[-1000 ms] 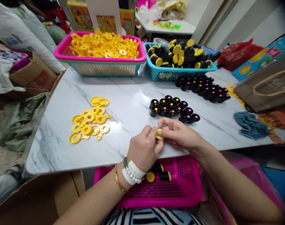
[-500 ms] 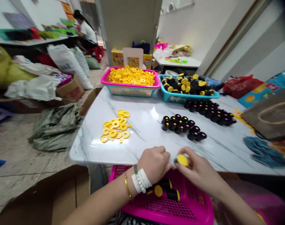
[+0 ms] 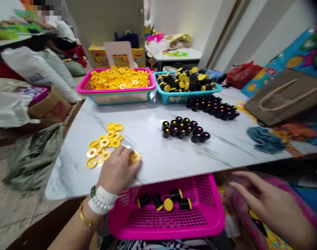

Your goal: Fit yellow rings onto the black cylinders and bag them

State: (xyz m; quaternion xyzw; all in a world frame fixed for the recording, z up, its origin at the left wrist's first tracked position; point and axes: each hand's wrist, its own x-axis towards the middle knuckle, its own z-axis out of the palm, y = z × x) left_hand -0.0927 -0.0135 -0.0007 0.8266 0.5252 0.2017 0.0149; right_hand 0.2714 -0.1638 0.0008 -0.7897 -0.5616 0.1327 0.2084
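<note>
My left hand (image 3: 119,171) is on the near left of the table, fingers closed on a yellow plastic ring (image 3: 135,158) with its edge showing past the fingertips. Just beyond it lies a loose group of yellow ring pieces (image 3: 104,142), several with small tabs. My right hand (image 3: 269,201), a little blurred, hangs off the table's right front with fingers apart and nothing visible in them. Below it is a clear plastic bag with pink in it (image 3: 242,208). Between my hands, a pink basket (image 3: 169,233) holds several black cylinders with yellow ends (image 3: 185,204).
On the marble-patterned table (image 3: 148,139) stand small black cylinders (image 3: 184,127) in two groups. Behind them are a pink basket of yellow rings (image 3: 81,86) and a blue basket of black-and-yellow cylinders (image 3: 174,99). A brown paper bag (image 3: 283,97) and teal cloth (image 3: 265,139) sit right.
My left hand has moved left to the yellow rings and taken one. My right hand has moved right, off the table edge, and no longer holds the yellow-ended cylinder. The view has shifted right.
</note>
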